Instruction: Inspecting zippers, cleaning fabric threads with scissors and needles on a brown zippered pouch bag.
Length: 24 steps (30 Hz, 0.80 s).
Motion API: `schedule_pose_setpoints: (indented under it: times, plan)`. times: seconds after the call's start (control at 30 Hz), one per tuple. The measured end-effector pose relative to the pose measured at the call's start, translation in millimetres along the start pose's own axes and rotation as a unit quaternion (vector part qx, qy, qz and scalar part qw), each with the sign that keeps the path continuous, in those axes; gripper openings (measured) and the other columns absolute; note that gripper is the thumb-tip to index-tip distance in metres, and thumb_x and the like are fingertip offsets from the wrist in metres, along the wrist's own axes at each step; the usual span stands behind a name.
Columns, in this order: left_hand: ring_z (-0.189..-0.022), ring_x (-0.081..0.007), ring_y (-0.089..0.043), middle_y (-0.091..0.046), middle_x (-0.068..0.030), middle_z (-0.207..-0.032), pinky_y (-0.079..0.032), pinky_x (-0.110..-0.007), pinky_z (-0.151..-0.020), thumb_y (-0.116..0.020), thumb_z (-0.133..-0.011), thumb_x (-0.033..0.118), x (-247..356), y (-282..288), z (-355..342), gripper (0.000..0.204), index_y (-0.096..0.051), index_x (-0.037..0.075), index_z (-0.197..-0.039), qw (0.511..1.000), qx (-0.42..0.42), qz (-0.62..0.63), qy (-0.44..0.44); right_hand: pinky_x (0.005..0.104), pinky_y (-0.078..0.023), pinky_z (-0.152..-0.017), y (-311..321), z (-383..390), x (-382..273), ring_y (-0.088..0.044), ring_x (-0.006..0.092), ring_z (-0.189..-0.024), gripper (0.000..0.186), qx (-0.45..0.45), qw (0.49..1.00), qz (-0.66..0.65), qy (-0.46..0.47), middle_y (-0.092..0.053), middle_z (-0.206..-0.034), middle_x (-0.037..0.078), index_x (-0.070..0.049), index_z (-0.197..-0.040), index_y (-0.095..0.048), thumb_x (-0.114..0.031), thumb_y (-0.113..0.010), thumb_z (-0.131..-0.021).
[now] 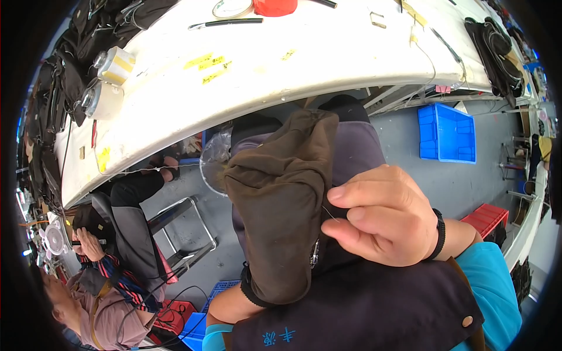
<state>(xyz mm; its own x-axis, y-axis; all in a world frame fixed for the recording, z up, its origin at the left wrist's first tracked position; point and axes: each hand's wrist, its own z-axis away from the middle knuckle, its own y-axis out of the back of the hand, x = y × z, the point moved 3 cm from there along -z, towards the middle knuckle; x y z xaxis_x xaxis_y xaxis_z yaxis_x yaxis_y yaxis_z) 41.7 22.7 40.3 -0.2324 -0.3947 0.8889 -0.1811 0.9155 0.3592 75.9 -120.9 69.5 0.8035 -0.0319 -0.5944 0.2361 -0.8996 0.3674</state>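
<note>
Right hand (pixel 380 216) half curled beside a bunched brown cloth piece (pixel 278 234), a fine strand at its fingertips.

The cloth lies over the person's lap, below the near edge of the white tabletop (pixel 170 93). The right hand is just off the cloth's right side, its fingers bent inward and a narrow gap left between the upper and lower tips; a thin, needle-like strand (pixel 330 214) spans that gap, though whether it is gripped cannot be told. The left forearm (pixel 231 304) runs up under the cloth, which hides the left hand, so how far open it is, or what it holds, cannot be told.
</note>
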Motion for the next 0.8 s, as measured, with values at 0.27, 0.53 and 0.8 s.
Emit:
schedule_pose_setpoints:
  times: [0.27, 0.53, 0.8]
  plan:
    - [-0.100, -0.0170, -0.060, -0.064, -0.0101, -0.113, -0.046, -0.028, -0.083, -0.061, -0.085, 0.000, 2, -16, -8, 0.034, -0.062, 0.001, -0.118, 0.975, 0.080, 0.128, 0.163, 0.0277, -0.047, -0.056, -2, -3, 1, -0.062, 0.0220, -0.069, 0.025, 0.000, 0.987, 0.090, 0.133, -0.067, -0.082, 0.014, 0.002, -0.088, -0.063, -0.009, -0.066, -0.066]
    - [-0.093, -0.0152, -0.062, -0.065, -0.0098, -0.110, -0.048, -0.027, -0.074, -0.058, -0.086, 0.000, 0, -14, -5, 0.029, -0.065, 0.001, -0.114, 0.969, 0.070, 0.122, 0.201, 0.0267, -0.048, -0.061, 1, -4, 4, -0.060, 0.0153, -0.070, 0.027, -0.058, 0.976, -0.119, -0.173, -0.062, -0.083, 0.008, 0.000, -0.095, -0.060, 0.012, -0.063, -0.072]
    - [-0.095, -0.0125, -0.058, -0.059, -0.0088, -0.121, -0.049, -0.023, -0.078, -0.052, -0.090, -0.003, -16, -23, 4, 0.042, -0.050, -0.001, -0.131, 0.933, 0.077, 0.292, 0.196, 0.0253, -0.044, -0.070, 7, -1, 17, -0.055, 0.0117, -0.080, 0.026, -0.064, 0.751, -0.477, -0.453, -0.059, -0.092, 0.009, -0.002, -0.102, -0.048, 0.011, -0.055, -0.081]
